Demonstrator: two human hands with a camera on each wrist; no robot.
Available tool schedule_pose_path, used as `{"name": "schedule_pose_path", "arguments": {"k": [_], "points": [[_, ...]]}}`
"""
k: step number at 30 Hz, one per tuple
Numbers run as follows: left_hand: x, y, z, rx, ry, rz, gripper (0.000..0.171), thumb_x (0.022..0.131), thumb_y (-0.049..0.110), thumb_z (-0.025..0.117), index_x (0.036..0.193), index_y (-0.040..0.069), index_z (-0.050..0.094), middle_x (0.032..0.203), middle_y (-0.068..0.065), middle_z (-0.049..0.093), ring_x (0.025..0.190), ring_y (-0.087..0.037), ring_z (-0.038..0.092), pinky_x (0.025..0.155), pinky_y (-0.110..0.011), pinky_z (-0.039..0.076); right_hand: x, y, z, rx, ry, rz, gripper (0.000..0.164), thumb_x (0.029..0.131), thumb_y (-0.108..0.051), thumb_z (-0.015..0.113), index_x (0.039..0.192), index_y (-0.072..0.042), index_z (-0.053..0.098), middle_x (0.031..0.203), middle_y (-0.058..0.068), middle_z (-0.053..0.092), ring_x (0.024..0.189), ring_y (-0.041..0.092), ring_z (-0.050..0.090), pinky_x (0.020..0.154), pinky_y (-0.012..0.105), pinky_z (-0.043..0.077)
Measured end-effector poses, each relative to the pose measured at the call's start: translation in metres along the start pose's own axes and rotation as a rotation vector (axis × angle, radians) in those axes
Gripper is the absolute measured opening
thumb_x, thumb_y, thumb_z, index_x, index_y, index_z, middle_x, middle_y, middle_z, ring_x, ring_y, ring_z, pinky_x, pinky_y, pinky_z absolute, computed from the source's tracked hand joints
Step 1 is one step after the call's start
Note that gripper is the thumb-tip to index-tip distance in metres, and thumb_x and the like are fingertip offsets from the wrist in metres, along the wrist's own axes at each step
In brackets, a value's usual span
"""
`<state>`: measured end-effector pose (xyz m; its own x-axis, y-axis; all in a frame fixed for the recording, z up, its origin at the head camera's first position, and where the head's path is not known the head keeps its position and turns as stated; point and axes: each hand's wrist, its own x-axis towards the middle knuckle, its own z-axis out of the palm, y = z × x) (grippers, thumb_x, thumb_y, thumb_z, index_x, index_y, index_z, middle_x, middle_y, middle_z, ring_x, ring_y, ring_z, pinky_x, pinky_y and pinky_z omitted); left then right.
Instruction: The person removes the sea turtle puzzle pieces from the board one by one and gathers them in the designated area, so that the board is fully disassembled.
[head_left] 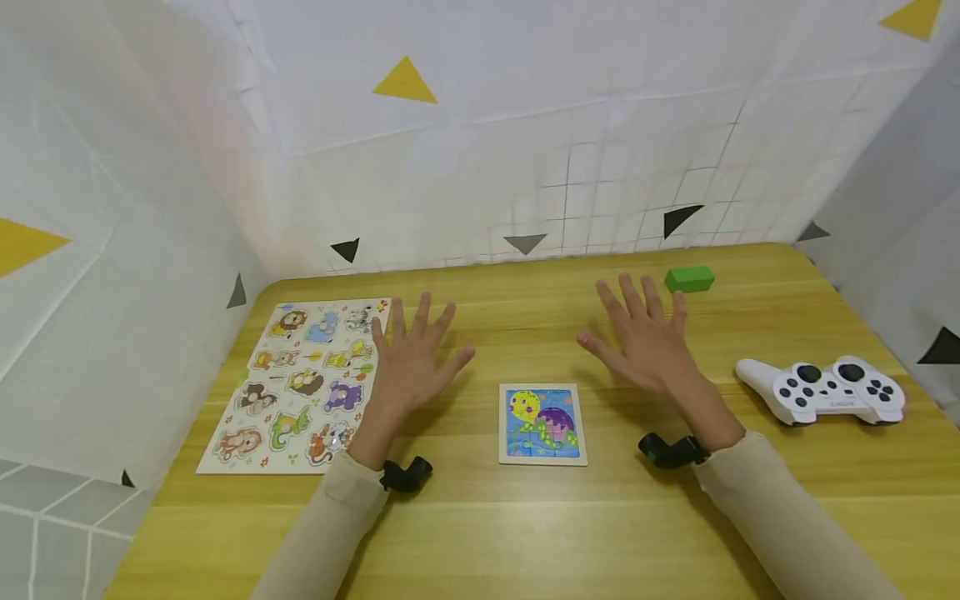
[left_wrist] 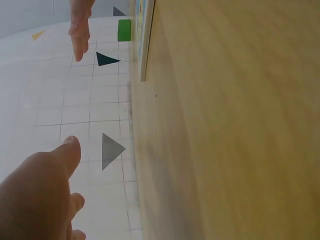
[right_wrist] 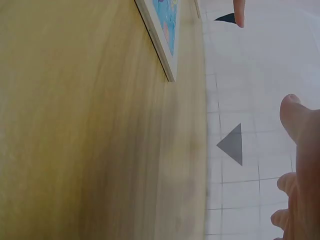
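Observation:
My left hand (head_left: 410, 367) is held over the table with its fingers spread, beside the right edge of a white animal puzzle board (head_left: 300, 433). Spread in the same way, my right hand (head_left: 647, 350) hovers right of the middle, and nothing is in it. Between the two hands and a little nearer to me lies a small square jigsaw puzzle (head_left: 543, 425), with a yellow and purple turtle on blue in a pale wooden frame. Its pieces look fitted together. Both wrist views show the hands raised above the tabletop, thumbs apart from the fingers.
A green block (head_left: 689, 279) lies near the back edge, beyond my right fingertips. At the right is a white game controller (head_left: 821, 390). The wooden table (head_left: 480, 542) meets white cloth walls (head_left: 480, 183) with yellow, black and grey triangles. Each wrist wears a black camera strap.

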<state>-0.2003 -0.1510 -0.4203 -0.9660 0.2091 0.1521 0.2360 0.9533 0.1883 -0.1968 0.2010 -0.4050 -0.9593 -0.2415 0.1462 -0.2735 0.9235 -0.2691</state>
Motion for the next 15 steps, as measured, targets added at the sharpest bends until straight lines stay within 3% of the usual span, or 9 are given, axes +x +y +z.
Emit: {"name": "schedule_pose_path", "arguments": {"k": [7,15], "points": [[-0.002,0.007,0.004,0.018,-0.010,0.026,0.079,0.094,0.080,0.033,0.162,0.040,0.022,0.174,-0.003,0.004,0.157,-0.043,-0.012,0.119,-0.074,-0.006,0.001,-0.004,0.002,0.074,-0.055,-0.080,0.083,0.100,-0.065,0.043,0.165,-0.023,0.012,0.172,0.016,0.005,0.159,0.043,-0.004,0.116,0.075,-0.006],[-0.007,0.016,0.007,0.031,-0.056,0.059,0.080,0.094,0.080,0.032,0.162,0.041,0.018,0.174,-0.001,0.001,0.157,-0.044,-0.012,0.117,-0.077,-0.003,-0.002,-0.013,0.009,0.188,-0.112,-0.198,0.078,0.101,-0.055,0.053,0.164,-0.023,0.021,0.171,0.017,0.015,0.158,0.045,0.007,0.117,0.074,0.001]]}}
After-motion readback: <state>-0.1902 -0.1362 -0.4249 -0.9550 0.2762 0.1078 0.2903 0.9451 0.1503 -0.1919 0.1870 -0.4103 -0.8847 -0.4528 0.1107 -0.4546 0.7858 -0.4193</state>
